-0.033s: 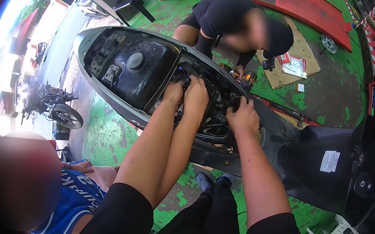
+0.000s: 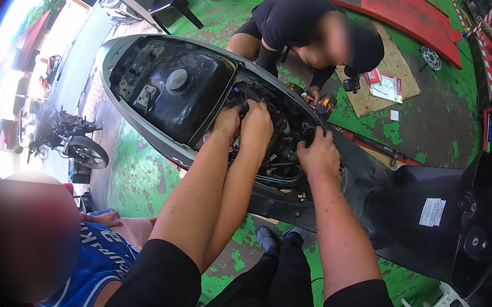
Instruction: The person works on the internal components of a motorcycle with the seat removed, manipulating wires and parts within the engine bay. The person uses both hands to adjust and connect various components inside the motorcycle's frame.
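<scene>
A scooter (image 2: 108,60) with its seat off lies across the view, its black fuel tank (image 2: 194,104) bared at the left. My left hand (image 2: 227,121) reaches into the engine bay just right of the tank, its fingers curled and their tips hidden. Touching it on the right is another person's hand (image 2: 258,124), also down in the bay; its forearm runs beside mine. Farther right, my right hand (image 2: 319,153) has thumb and fingers closed round a dark part at the bay's front end. What either of my hands grips is too dark to make out.
Across the scooter a person in black (image 2: 294,25) crouches, a hand by an orange-and-black power tool (image 2: 325,104). A person in a blue jersey (image 2: 91,257) sits close at my left. Cardboard (image 2: 406,80), a red ramp (image 2: 401,17) and a sprocket (image 2: 431,57) lie beyond.
</scene>
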`<state>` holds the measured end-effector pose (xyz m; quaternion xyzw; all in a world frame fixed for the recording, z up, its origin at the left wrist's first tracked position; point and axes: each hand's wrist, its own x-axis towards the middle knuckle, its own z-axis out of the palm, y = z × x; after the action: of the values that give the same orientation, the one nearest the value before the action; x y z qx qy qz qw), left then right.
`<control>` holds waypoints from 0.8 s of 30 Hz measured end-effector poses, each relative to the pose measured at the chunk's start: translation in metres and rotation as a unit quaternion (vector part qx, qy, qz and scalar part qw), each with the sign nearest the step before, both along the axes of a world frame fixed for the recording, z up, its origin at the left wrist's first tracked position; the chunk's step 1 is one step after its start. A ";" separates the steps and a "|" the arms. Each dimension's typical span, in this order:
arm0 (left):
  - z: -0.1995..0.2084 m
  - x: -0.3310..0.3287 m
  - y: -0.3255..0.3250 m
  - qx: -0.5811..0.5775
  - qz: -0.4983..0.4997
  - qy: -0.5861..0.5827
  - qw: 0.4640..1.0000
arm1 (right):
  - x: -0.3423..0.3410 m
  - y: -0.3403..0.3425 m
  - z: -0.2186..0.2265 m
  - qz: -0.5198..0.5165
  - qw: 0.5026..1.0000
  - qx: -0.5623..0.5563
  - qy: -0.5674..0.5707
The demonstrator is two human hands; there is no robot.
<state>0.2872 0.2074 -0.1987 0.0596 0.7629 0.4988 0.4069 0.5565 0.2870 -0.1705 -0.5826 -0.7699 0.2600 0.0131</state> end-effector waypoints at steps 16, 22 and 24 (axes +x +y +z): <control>-0.045 -0.017 0.021 0.010 0.026 0.016 0.999 | 0.000 -0.001 0.006 0.002 1.000 0.006 0.005; -0.060 -0.018 0.026 -0.003 0.040 0.058 0.998 | 0.000 -0.001 0.007 0.001 1.000 0.003 -0.001; -0.067 -0.023 0.025 -0.016 0.050 0.094 0.994 | -0.002 -0.002 0.008 0.003 1.000 0.001 0.004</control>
<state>0.2644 0.2328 -0.2653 0.0614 0.8079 0.4985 0.3083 0.5542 0.2849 -0.1626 -0.5792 -0.7721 0.2610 0.0158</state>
